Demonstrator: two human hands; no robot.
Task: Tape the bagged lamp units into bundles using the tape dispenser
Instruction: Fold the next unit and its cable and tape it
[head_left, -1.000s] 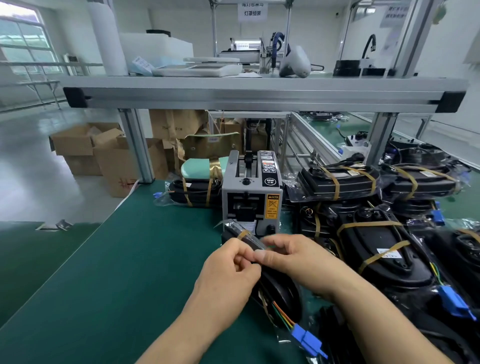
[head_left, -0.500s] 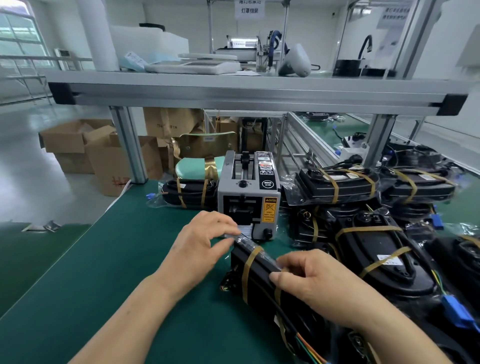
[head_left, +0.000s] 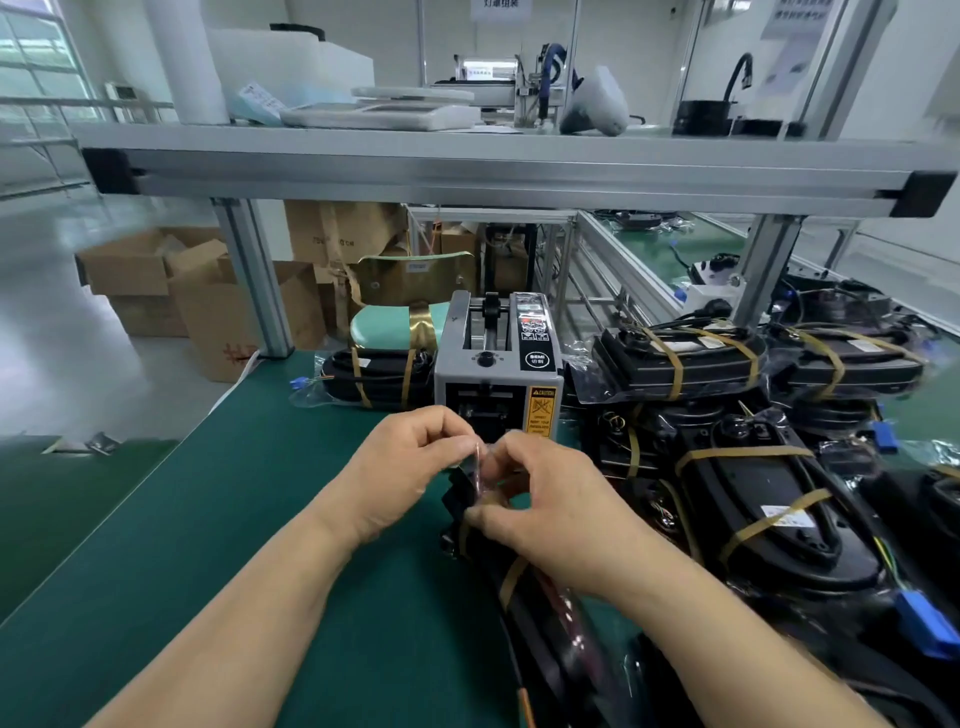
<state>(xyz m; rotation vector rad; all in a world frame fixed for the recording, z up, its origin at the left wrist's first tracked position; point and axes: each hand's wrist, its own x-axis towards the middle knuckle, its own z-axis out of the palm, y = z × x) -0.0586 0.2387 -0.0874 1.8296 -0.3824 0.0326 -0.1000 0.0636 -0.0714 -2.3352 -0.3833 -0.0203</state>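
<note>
Green bench (head_left: 208, 519); tape dispenser (head_left: 496, 374) behind, bundles (head_left: 748, 499) right; both hands (head_left: 395, 473) (head_left: 556, 504) pinching tape strip (head_left: 478, 457).

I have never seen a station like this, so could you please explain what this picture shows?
The picture comes from a camera worn on a person's head, looking down at their two bare hands; there is no robot. The grey box is the tape dispenser, standing on the green bench mat. The left hand and right hand together pinch a thin clear strip of tape in front of it, above a black bagged lamp unit on the mat. To the right lie finished bundles bound with tan tape; another bundle sits left of the dispenser.
</note>
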